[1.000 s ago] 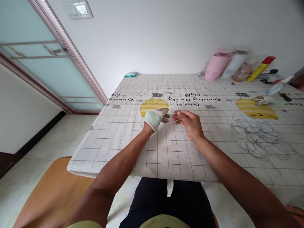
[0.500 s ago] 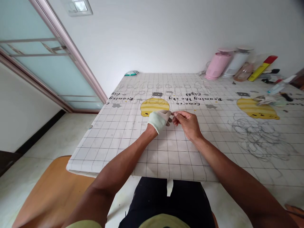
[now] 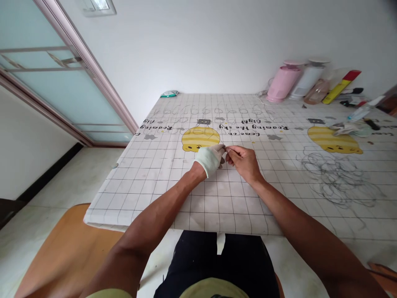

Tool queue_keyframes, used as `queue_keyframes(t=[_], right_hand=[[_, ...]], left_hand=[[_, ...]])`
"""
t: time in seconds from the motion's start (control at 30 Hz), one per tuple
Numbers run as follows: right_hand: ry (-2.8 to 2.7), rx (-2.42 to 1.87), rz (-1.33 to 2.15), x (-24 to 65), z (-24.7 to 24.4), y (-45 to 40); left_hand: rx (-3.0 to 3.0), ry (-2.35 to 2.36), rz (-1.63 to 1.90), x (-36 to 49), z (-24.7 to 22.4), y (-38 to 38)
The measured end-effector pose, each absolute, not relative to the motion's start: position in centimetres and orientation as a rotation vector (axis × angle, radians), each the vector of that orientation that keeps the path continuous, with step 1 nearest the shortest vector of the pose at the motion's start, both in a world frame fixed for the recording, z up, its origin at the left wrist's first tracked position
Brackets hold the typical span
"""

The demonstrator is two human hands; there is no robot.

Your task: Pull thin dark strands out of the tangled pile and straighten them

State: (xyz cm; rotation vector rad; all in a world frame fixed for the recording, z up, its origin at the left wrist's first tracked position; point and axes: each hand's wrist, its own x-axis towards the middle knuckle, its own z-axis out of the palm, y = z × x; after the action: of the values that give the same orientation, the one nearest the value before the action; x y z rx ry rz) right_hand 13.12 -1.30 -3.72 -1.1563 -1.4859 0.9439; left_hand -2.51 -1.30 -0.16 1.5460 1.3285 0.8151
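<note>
My left hand [image 3: 211, 157], in a pale glove with a mint-green cuff, is over the grid-patterned tablecloth [image 3: 149, 178]. Its fingers are pinched closed, meeting the fingertips of my bare right hand [image 3: 243, 161]. The right thumb and forefinger are pressed together too. Whatever lies between the two sets of fingertips is too small to make out. Beyond the hands, rows of thin grey loops [image 3: 204, 111] lie on the cloth. To the right is a loose tangle of thin grey strands [image 3: 338, 178], like wire or thread.
At the back right stand a pink cylinder [image 3: 283, 82], a white cylinder [image 3: 307, 80], a clear bottle [image 3: 318, 92] and a yellow-and-red box [image 3: 341, 87]. A crumpled glove [image 3: 353, 128] lies in front of them. A green-and-white packet [image 3: 169, 94] sits at the far left corner. An orange-brown chair [image 3: 68, 248] is at left.
The view has shifted slightly. Both hands stay fingertip to fingertip in nearly the same spot, with only small finger movement.
</note>
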Motion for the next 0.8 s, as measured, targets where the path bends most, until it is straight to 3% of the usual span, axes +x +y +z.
queue_keyframes(t=[0.47, 0.8], right_hand=[[-1.370, -1.093, 0.883, 13.7, -3.7, -1.2], [-1.608, -1.175, 0.799, 13.6, -3.9, -1.4]], left_hand=[[1.317, 1.217, 0.854, -2.4, 0.3, -1.2], [1.532, 1.224, 0.768, -2.5, -0.3, -1.0]])
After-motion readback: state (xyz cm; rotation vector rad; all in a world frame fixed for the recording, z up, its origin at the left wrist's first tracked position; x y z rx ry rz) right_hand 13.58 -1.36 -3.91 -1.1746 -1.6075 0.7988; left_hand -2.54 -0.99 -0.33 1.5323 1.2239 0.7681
